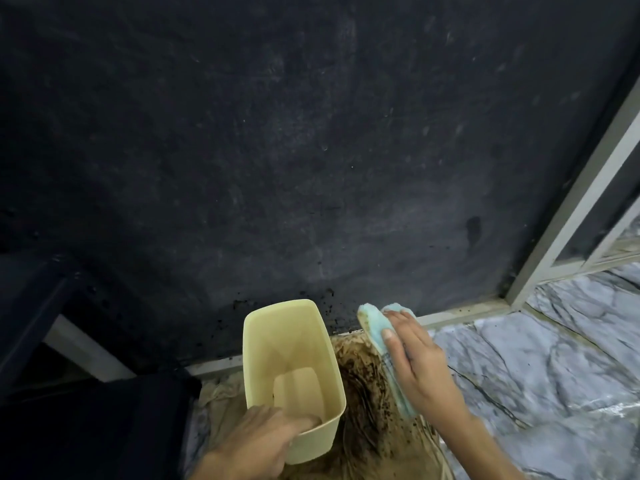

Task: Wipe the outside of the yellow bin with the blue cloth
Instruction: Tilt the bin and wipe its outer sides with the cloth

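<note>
A pale yellow rectangular bin stands upright and open on the floor, low in the middle of the view. My left hand grips its near rim, with fingers reaching inside. A light blue cloth is folded in my right hand, which hovers just right of the bin. A gap shows between the cloth and the bin's right wall. The bin looks empty inside.
Brown dirt is smeared over a beige sheet under and right of the bin. A dark wall rises right behind it. Marble floor spreads right, with a grey door frame. A dark object sits left.
</note>
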`<state>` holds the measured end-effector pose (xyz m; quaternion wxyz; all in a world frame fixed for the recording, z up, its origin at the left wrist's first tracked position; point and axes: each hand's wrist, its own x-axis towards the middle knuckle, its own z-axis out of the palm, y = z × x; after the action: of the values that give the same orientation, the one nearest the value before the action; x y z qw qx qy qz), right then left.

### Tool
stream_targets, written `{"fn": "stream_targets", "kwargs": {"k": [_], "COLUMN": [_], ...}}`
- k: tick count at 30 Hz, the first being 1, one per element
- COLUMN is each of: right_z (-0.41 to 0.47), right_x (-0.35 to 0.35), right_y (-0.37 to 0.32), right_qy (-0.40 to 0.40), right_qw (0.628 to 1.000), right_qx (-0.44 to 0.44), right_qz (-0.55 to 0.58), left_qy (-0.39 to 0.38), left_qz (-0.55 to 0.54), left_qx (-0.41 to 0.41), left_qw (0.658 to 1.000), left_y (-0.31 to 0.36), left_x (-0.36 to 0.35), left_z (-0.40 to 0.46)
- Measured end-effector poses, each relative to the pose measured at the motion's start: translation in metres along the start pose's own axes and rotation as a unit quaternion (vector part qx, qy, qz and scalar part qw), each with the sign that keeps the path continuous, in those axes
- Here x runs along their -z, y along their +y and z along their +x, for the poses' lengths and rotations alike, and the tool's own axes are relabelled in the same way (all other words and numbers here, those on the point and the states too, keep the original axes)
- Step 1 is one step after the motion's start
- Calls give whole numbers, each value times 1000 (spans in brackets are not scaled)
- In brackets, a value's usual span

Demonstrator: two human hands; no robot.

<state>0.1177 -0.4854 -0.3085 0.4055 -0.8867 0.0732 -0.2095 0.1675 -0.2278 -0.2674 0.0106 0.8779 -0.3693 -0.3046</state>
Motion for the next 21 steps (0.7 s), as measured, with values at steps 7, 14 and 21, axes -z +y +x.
{"fn": "stream_targets", "kwargs": {"k": [7,14,21], "right_z": [-8,-8,-6], "right_x": [-5,4,28], "right_y": [-2,-14,-35], "right_qy": [1,-6,-7], "right_qw": [1000,1000,1000], "right_qx": [-13,-17,6], "right_qz": [0,13,8], "left_qy": [30,36,72], "left_qz": [-18,1,-21], "left_qx": [7,4,-20], "left_qw": [999,999,997], "left_y": [-25,-21,-1], "left_x": [-22,-20,-7], "left_z": [8,6,-25]}}
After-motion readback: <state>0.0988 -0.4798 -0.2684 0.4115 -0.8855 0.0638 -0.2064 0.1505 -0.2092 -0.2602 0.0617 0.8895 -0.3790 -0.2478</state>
